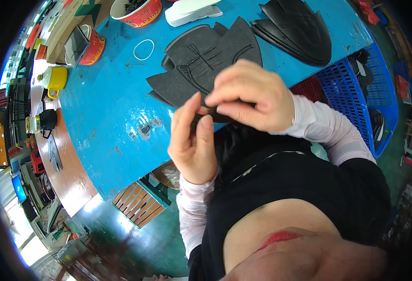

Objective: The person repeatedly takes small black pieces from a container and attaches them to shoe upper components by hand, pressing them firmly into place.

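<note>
My left hand (194, 143) is raised over the near edge of the blue table, its thumb and index fingertips drawn together. Close against it, my right hand (257, 96) has thumb and fingers curled into a pinch. Whatever sits between the fingertips is too small or hidden to name. Just beyond both hands lie stacked black moulded foam pieces (206, 51) with raised line patterns, partly covered by my right hand. Farther right rests another stack of black curved moulded pieces (304, 35).
A white ring-shaped band (143, 49) lies left of the foam. Behind are a red tub (139, 18) of black bits, white pieces (189, 13), and a dark flat panel (77, 45) against another tub. A yellow mug (56, 80) stands left; blue baskets (377, 89) are right.
</note>
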A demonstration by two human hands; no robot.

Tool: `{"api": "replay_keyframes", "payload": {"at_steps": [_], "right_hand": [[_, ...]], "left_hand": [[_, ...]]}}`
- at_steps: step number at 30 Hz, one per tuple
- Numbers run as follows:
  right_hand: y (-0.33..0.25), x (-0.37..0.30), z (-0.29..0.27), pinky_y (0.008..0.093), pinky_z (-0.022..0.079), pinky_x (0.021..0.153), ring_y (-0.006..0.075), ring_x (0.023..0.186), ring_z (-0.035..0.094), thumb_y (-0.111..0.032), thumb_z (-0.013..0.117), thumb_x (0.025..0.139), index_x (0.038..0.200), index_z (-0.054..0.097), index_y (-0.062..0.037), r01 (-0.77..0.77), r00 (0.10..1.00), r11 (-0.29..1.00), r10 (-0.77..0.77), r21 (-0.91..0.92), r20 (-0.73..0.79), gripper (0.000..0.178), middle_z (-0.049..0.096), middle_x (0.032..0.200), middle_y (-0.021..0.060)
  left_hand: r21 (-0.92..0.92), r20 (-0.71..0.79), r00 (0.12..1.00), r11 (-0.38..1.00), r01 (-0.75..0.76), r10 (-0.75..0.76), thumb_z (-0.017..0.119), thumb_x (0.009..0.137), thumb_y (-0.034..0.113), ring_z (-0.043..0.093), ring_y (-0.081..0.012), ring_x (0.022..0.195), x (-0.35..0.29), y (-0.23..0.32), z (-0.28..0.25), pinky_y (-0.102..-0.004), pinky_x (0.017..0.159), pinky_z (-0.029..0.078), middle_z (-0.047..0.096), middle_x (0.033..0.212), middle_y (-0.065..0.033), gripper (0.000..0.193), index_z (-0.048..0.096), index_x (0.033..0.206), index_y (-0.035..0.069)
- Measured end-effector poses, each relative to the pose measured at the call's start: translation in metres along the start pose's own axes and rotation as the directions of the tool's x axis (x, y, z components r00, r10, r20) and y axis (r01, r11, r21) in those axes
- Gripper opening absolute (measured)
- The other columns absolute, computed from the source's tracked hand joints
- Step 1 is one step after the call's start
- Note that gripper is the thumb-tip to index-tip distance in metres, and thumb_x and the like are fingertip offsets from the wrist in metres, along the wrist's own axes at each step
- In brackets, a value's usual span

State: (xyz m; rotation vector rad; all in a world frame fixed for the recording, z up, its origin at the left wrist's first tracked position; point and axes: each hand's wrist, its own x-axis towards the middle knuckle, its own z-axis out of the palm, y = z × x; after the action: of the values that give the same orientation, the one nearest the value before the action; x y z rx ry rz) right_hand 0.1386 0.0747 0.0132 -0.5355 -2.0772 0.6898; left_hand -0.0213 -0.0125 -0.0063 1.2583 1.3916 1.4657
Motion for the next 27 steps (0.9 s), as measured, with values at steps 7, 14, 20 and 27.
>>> {"api": "replay_keyframes", "payload": {"at_steps": [7,14,20,27], "right_hand": [[-0.018,-0.019,0.009,0.0333,0.049,0.067,0.0246,0.076,0.061,-0.005,0.066,0.08,0.09,0.062,-0.0077,-0.267,0.964,0.929,0.257,0.255,0.073,0.012,0.065,0.086,0.0062],[-0.02,-0.021,0.01,0.0312,0.051,0.065,0.0252,0.077,0.064,-0.004,0.067,0.079,0.094,0.058,-0.005,-0.148,0.987,0.983,0.14,0.11,0.083,0.017,0.064,0.087,0.0079],[-0.027,-0.019,0.008,0.0313,0.051,0.066,0.0244,0.078,0.065,-0.002,0.068,0.08,0.097,0.059,-0.0048,-0.321,0.947,0.917,0.307,0.239,0.096,0.019,0.065,0.087,0.0085],[-0.024,-0.017,0.006,0.0273,0.053,0.068,0.0215,0.081,0.068,-0.001,0.067,0.08,0.098,0.059,-0.0035,-0.393,0.919,0.86,0.366,0.324,0.143,0.019,0.066,0.088,0.0086]], "left_hand": [[-0.08,0.067,0.964,0.964,-0.253,0.258,0.06,0.092,0.006,0.056,-0.018,0.1,-0.014,-0.01,0.005,-0.0305,0.09,0.044,0.058,0.113,-0.011,0.035,0.055,0.124,-0.005],[-0.051,0.008,0.954,0.953,-0.299,0.3,0.063,0.086,-0.004,0.056,-0.0175,0.09,-0.015,-0.006,0.008,-0.0257,0.08,0.047,0.058,0.106,-0.0121,0.033,0.061,0.119,-0.002],[0.051,0.078,0.94,0.94,-0.337,0.333,0.062,0.088,0.001,0.055,-0.0202,0.098,-0.015,-0.002,0.0,-0.03,0.089,0.042,0.059,0.106,-0.0119,0.03,0.061,0.118,-0.003],[0.067,0.075,0.93,0.929,-0.364,0.359,0.064,0.087,0.002,0.054,-0.0202,0.094,-0.009,-0.004,0.0,-0.0299,0.085,0.043,0.059,0.104,-0.0122,0.029,0.062,0.116,-0.001]]}}
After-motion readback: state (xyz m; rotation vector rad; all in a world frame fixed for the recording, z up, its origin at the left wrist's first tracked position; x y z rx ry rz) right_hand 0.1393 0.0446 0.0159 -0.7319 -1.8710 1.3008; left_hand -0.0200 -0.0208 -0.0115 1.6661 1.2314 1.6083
